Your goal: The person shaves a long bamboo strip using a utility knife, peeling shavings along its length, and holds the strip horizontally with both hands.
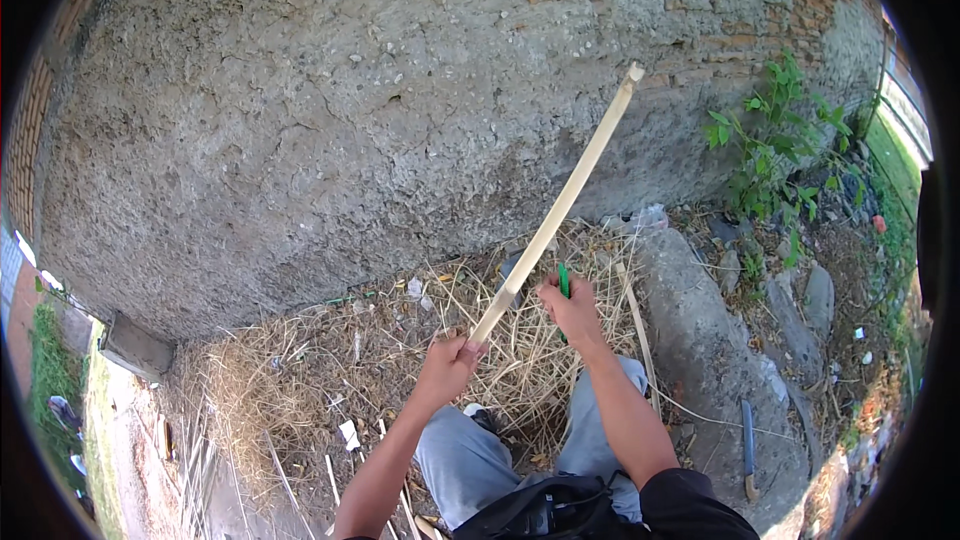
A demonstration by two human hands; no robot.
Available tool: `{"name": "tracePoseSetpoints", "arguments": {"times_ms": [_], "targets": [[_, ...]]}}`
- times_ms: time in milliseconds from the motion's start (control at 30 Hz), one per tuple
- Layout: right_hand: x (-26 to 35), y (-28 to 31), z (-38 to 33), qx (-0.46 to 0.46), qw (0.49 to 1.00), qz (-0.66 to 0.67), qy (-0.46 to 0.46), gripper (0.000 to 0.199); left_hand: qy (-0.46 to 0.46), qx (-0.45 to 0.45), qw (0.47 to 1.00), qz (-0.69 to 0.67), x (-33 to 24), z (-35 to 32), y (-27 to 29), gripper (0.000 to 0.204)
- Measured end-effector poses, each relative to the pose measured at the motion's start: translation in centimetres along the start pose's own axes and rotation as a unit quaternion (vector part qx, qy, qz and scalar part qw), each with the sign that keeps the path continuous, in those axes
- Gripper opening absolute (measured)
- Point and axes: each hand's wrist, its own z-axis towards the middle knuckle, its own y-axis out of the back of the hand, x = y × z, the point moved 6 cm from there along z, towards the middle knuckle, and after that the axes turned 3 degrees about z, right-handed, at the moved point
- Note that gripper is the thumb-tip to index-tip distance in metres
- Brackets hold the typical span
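My left hand (450, 368) is closed round the lower end of a long, pale bamboo strip (568, 198). The strip slants up and to the right, its far end in front of the wall; a darker node crosses it a little above my fingers. Just right of the strip, my right hand (572, 310) is closed on a slim green-handled tool (564, 281). Green shows above and below the fist; whether it has a blade I cannot tell. The tool and the strip look apart.
A rough plastered wall (350, 130) rises ahead. Straw-like shavings (270, 375) cover the ground about my legs. To the right, a long knife (748, 445) lies on a stone slab (685, 310), beyond it a leafy plant (780, 130). Loose strips (200, 485) lie at lower left.
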Motion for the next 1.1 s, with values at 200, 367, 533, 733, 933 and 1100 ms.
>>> {"name": "tracePoseSetpoints", "arguments": {"times_ms": [200,367,533,733,933,1100], "targets": [[2.1,-1.2,-2.0,-0.027,0.918,-0.362,0.161,0.024,0.071,0.030,0.991,-0.109,0.2,-2.5,0.2,0.028],[1.5,-2.7,-2.9,-0.001,0.855,-0.487,0.180,0.021,0.109,0.020,0.986,-0.126,2.6,-3.7,-0.6,0.026],[-0.1,-3.7,-3.2,0.061,0.796,-0.586,0.137,0.020,0.118,-0.004,0.986,-0.119,3.9,-4.7,-1.0,0.024],[-1.8,-3.8,-3.5,0.061,0.769,-0.615,0.161,0.010,0.111,-0.038,0.986,-0.115,4.5,-5.3,-1.2,0.028],[-1.5,-4.5,-4.0,0.049,0.757,-0.615,0.217,0.006,0.097,-0.049,0.989,-0.100,5.9,-5.7,-1.7,0.031],[-2.2,-4.6,-3.9,0.050,0.761,-0.606,0.223,0.004,0.073,-0.086,0.989,-0.099,6.3,-5.4,-2.1,0.037]]}}
